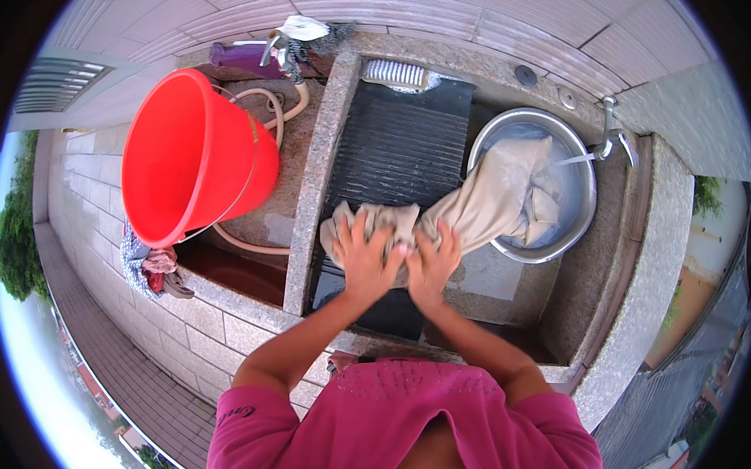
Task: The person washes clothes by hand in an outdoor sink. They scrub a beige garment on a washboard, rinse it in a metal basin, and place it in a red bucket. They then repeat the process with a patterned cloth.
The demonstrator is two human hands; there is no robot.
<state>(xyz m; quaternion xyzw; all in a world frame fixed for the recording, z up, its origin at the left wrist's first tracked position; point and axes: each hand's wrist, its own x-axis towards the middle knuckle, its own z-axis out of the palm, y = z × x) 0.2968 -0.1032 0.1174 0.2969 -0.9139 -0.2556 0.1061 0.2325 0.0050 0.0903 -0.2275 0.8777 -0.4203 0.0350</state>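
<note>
A wet beige cloth garment (476, 207) stretches from a round metal basin (590, 198) of cloudy water onto a dark ribbed washboard slab (404, 136). My left hand (363, 253) presses on the bunched end of the cloth over the slab, fingers bent into it. Close beside it, my right hand (434, 255) grips the same cloth, and the thumbs nearly meet. Water runs from a metal tap (605, 149) into the basin. A scrubbing brush (395, 74) with white bristles lies in suds at the slab's far end.
At the left, a red plastic bucket (229, 161) lies tilted over the neighbouring stone basin, with a beige hose (251, 247) behind it. Clothes (157, 267) hang over the edge below it. A stone divider (318, 183) separates the basins. Another tap (279, 51) bears cloths.
</note>
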